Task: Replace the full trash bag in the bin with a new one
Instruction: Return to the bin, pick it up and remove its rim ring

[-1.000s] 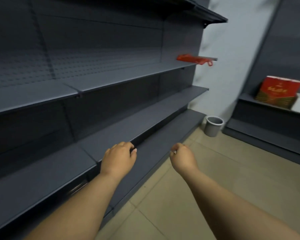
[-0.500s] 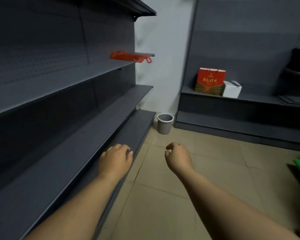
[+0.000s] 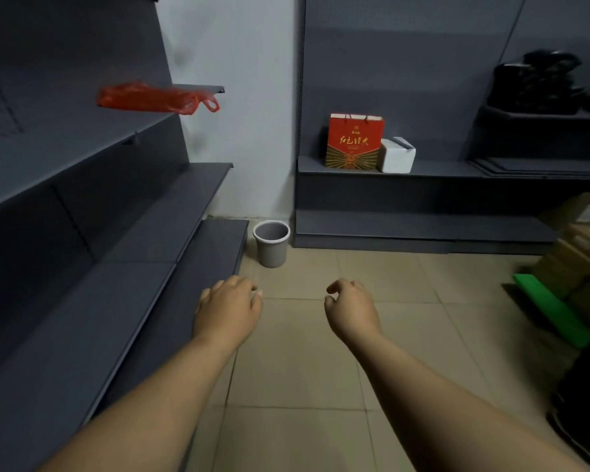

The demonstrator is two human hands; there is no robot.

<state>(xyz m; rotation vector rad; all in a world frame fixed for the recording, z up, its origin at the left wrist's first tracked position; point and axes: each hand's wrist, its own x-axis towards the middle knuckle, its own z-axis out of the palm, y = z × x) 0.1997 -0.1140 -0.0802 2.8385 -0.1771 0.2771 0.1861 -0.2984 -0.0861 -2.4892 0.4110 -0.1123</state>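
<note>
A small grey bin (image 3: 272, 245) stands on the tiled floor in the corner, between the left shelving and the back shelving. No bag shows over its rim. A red plastic bag (image 3: 154, 98) lies on an upper left shelf, one handle hanging past the edge. My left hand (image 3: 228, 310) and my right hand (image 3: 351, 310) are stretched out in front of me, well short of the bin. Both hold nothing; their fingers are loosely curled.
Dark grey shelves (image 3: 123, 240) run along the left. A back shelf (image 3: 440, 168) carries a red gift bag (image 3: 354, 142) and a white box (image 3: 397, 155). Dark items (image 3: 542, 83) sit upper right. Cardboard boxes (image 3: 583, 253) and a green board (image 3: 552, 308) are at the right.
The view has swung right and moved closer to the corner, so the bin now appears nearer and more central. Both hands stay out in front, holding nothing.
</note>
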